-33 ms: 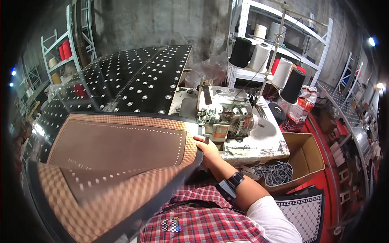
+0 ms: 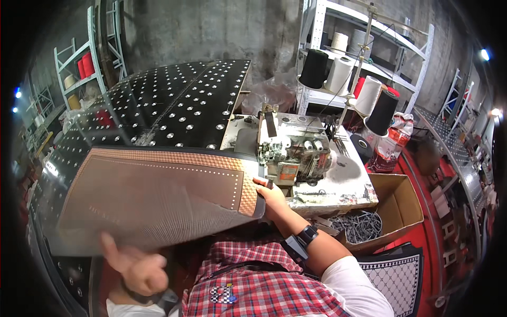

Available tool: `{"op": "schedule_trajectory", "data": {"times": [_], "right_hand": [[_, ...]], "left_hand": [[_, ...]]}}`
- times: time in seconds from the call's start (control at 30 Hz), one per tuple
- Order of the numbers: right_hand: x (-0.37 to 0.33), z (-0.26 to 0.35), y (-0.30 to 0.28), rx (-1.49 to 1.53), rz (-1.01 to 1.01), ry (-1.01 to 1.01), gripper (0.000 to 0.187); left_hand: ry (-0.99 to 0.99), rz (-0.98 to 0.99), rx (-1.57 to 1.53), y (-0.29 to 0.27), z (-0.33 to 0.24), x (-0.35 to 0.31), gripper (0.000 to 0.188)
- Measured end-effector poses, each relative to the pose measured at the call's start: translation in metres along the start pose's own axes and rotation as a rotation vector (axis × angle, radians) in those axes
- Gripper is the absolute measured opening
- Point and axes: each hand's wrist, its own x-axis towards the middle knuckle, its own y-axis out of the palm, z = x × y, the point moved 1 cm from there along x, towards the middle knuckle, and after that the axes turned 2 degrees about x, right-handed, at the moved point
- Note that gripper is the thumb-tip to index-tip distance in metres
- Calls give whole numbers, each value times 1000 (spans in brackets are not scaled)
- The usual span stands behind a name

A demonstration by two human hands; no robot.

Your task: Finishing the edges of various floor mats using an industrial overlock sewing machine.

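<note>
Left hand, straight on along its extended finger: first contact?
Probably the brown mat, at its near, folded part. The left hand is motion-blurred, so any gap in depth is unclear.

Mat [image 2: 148, 185], rectangular, dark brown center, line of pale dots inside a tan-orange geometric border, black outer edging at far and right sides. Lies face up, spread wide, far part over the black studded table [image 2: 179, 95], right end just beside the sewing machine [image 2: 296, 153]. Far side fairly straight; near side lifted and curved, motion-blurred into grayish streaks, so border there unclear, faint lettering unreadable.
</note>
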Motion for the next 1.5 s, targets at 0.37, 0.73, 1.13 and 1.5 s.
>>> {"op": "schedule_trajectory", "data": {"times": [0.37, 0.73, 1.13, 1.5], "right_hand": [[-20, -17, -1, -133, -89, -109, 15], [-13, -18, -10, -147, -45, -160, 19], [-57, -33, -4, -421, 53, -123, 22], [-78, -34, -16, -473, 14, -47, 19]], "left_hand": [[-1304, 274, 1103, -317, 79, -148, 42], [-1457, -142, 997, -308, 66, -251, 44], [-1475, -501, 202, -267, 173, -278, 24], [-1555, -619, 1, -144, 181, -178, 21]]}}
